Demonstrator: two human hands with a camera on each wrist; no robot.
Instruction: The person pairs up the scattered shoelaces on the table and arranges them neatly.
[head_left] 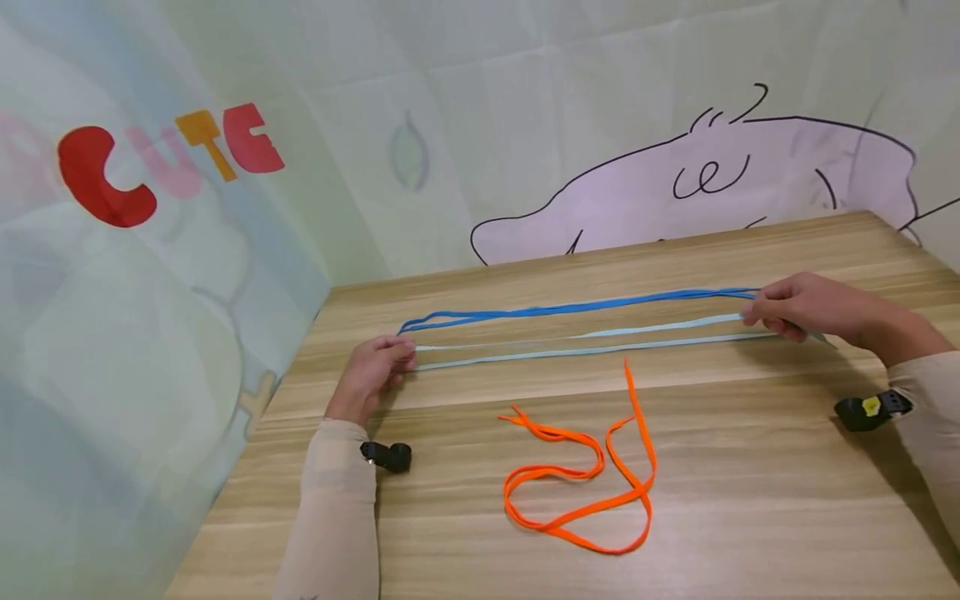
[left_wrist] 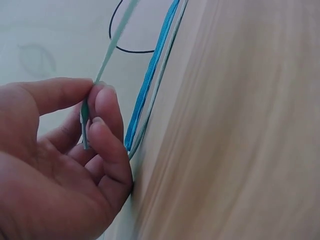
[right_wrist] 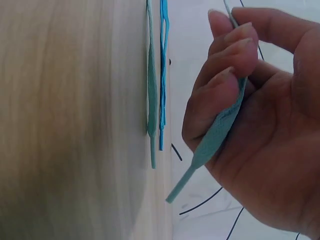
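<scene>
A long pale mint shoelace (head_left: 660,327) is stretched between my two hands, raised a little over the wooden table. My left hand (head_left: 371,371) pinches one end between thumb and fingertips; its thin tip (left_wrist: 85,132) pokes down below them in the left wrist view. At the other end, my right hand (head_left: 817,312) holds the lace with curled fingers, and a flat tail (right_wrist: 212,137) with a narrow tip hangs out past the palm. Another mint strand (head_left: 585,353) lies on the table just beneath. Behind it, a blue shoelace (head_left: 570,309) lies doubled and nearly straight.
An orange shoelace (head_left: 600,505) lies in loose loops on the wooden table (head_left: 750,517), nearer to me. Small black cameras sit on my left wrist (head_left: 386,457) and right wrist (head_left: 870,408). A printed cloth (head_left: 360,192) hangs behind and left of the table.
</scene>
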